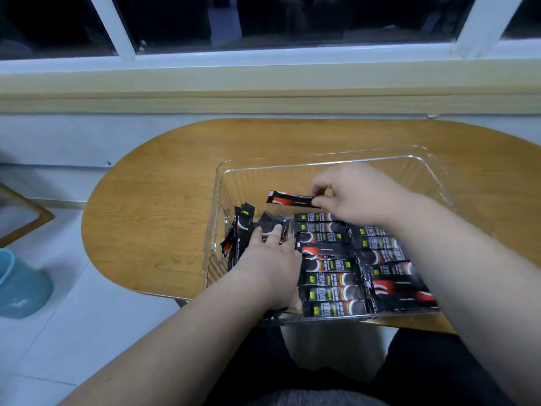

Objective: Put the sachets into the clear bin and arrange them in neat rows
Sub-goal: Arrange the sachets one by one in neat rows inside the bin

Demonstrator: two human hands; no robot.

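- Head view, the step: the right hand (357, 194) hovers over the empty far part of the clear bin (292, 167). Its grip pinches one end of a single sachet (289, 198) between thumb and fingertips. The sachet lies level, lengthwise across the bin, above the floor and not yet set down.
- Head view, the task's things: two flat rows already fill the near part of the bin, a middle row (328, 268) and a right row (389, 268), touching side by side. A loose bunch (244, 227) stands tilted against the left wall. The bin sits on the wooden bench (152, 206).
- Head view, my reading: this looks like the placing step, with the task partly done. The next move calls for lowering the sachet just beyond the far end of the middle row, parallel with its neighbours and touching the last one.
- Head view, pose: both forearms reach in from the near edge. The left hand (272, 259) is palm down, fingers bent over the loose bunch. I cannot tell whether its grip clasps the bunch or only presses on it.
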